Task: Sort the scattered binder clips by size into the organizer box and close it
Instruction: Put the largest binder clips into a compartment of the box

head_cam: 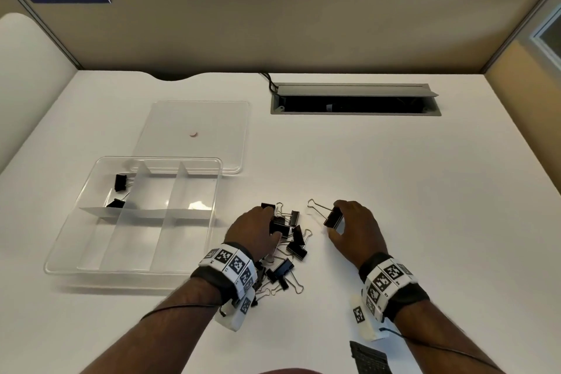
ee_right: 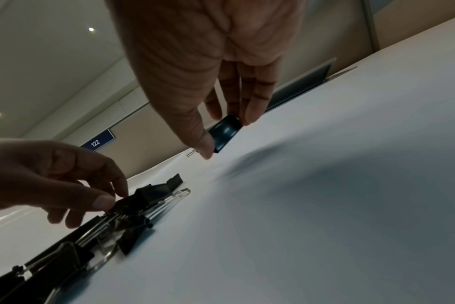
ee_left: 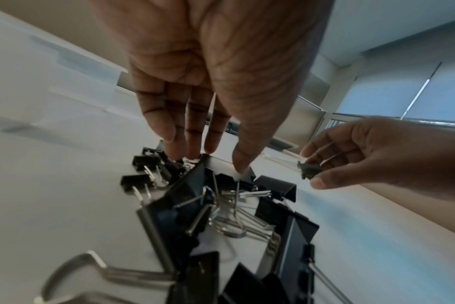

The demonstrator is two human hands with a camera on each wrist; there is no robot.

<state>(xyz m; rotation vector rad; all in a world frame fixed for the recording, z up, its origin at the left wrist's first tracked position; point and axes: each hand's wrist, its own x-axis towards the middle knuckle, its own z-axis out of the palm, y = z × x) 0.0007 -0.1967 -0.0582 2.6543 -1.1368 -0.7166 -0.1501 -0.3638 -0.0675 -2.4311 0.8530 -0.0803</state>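
Note:
A clear organizer box (head_cam: 65, 247) with dividers sits at the left; two small black clips (head_cam: 120, 182) lie in its far-left compartment. Its lid (head_cam: 194, 118) lies flat behind it. A pile of black binder clips (head_cam: 296, 247) of mixed sizes lies in the middle. My left hand (head_cam: 273, 228) reaches down onto the pile, thumb and fingertips (ee_left: 240, 168) closing on one black clip (ee_left: 221, 164) at the top of it. To the right, my right hand (head_cam: 335, 222) pinches a large binder clip (head_cam: 333, 218) by its black body (ee_right: 225, 131), its wire handles pointing far-left.
A grey cable hatch (head_cam: 355, 100) stands open at the back right of the white desk (head_cam: 425, 191). Beige partition walls enclose the desk on three sides. A small black object (head_cam: 368, 358) lies at the near edge, right of centre.

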